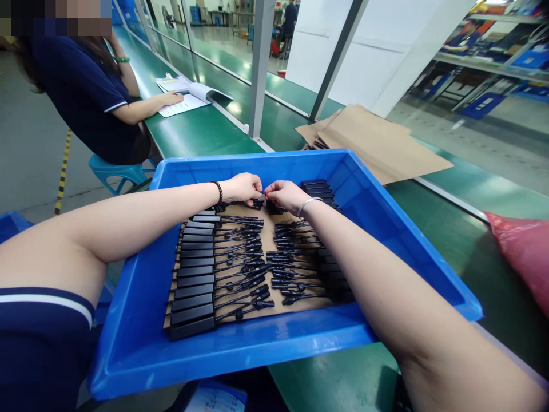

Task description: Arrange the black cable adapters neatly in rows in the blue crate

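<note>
At the centre of the frame, the person's left hand [245, 189] and right hand [286, 196] nearly meet, fingers curled, above black cable connectors [253, 266]; whether either is clamped on one cannot be told. Two rows of black rectangular modules [195, 263] with cables lie on brown cardboard [268, 229] inside the blue plastic bin [283, 342], lower centre. A seated co-worker [81, 91] occupies the upper left, one hand on papers [184, 106].
</note>
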`<state>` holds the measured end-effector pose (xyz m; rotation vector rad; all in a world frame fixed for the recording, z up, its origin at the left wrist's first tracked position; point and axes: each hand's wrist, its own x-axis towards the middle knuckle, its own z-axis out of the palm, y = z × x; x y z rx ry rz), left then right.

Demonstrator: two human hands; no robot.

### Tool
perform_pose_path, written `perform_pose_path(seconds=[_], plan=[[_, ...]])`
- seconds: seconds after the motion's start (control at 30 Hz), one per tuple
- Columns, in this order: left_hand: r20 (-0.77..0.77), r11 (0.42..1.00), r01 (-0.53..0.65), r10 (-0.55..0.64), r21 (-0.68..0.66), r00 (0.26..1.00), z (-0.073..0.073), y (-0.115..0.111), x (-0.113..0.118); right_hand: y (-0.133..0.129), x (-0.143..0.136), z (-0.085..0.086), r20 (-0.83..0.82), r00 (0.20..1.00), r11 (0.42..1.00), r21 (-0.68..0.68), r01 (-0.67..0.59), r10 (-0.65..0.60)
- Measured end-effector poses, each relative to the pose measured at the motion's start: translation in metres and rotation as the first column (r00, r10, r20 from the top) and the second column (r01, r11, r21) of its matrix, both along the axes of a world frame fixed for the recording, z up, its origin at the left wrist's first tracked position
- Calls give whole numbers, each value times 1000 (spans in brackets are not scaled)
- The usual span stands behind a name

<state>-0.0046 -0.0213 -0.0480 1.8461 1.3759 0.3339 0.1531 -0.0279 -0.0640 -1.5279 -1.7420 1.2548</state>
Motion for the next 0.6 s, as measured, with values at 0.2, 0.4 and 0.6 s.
perform_pose_path(seconds=[0.2, 0.4, 0.6], plan=[[30, 1000, 16, -15, -12, 999, -6, 3, 0, 2, 1, -5, 74, 997, 996, 82, -31, 25], [75, 1000, -10, 12, -28, 997, -11, 7, -1, 2, 2, -6, 112, 993, 991, 126, -45, 31], [90, 998, -29, 33, -49, 995, -8, 4, 0, -1, 2, -2, 173, 985, 987, 158, -42, 14]])
